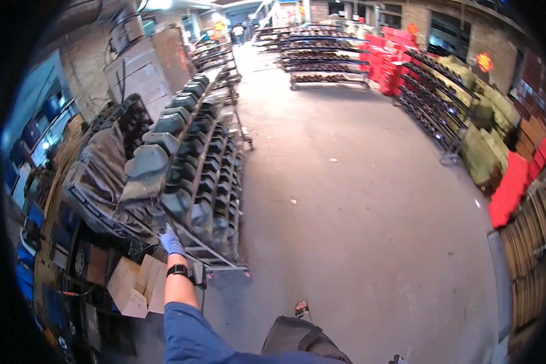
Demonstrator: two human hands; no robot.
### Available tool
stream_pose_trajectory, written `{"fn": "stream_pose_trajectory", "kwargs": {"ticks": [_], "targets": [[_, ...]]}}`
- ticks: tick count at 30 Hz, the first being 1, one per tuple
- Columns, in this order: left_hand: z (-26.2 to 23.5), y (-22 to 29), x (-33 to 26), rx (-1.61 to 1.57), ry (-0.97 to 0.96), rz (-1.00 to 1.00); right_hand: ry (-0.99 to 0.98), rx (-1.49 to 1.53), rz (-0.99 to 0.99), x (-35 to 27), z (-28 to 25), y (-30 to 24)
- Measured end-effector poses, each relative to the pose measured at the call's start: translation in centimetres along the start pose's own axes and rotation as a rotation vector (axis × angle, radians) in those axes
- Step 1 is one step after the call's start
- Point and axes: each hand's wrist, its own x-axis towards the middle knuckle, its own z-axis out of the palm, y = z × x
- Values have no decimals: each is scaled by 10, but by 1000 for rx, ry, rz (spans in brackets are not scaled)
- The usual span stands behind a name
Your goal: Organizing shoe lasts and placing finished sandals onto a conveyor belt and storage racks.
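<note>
My left hand (172, 242), in a pale blue-violet glove, reaches out at arm's length to the near end of a wheeled metal rack (190, 238). Its fingers look closed on the rack's end frame, though their tips are hard to make out. Rows of dark grey-green, curved moulded pieces (148, 159) sit on the rack's sloping tiers. A dark cloth or sheet (97, 164) hangs over a bin beside it. My right hand cannot be made out; only a small dark and light shape shows at the lower edge.
An open cardboard box (129, 291) lies left of my forearm. Loaded racks (327, 57) stand farther back, and another rack (431, 100) lines the right. Red stacks (388, 57), green-yellow sacks (482, 155) and bundled cardboard (531, 255) are at the right. Concrete floor (346, 200) runs between them.
</note>
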Motion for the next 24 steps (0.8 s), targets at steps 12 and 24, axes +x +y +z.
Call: {"fn": "stream_pose_trajectory", "kwargs": {"ticks": [12,24], "targets": [[-198,-53,-697,632,-2550,1157,338,-259,-61,-208,-126,298],[-366,-63,-1217,1072,-2813,1404,982,1521,458,-245,-191,565]]}}
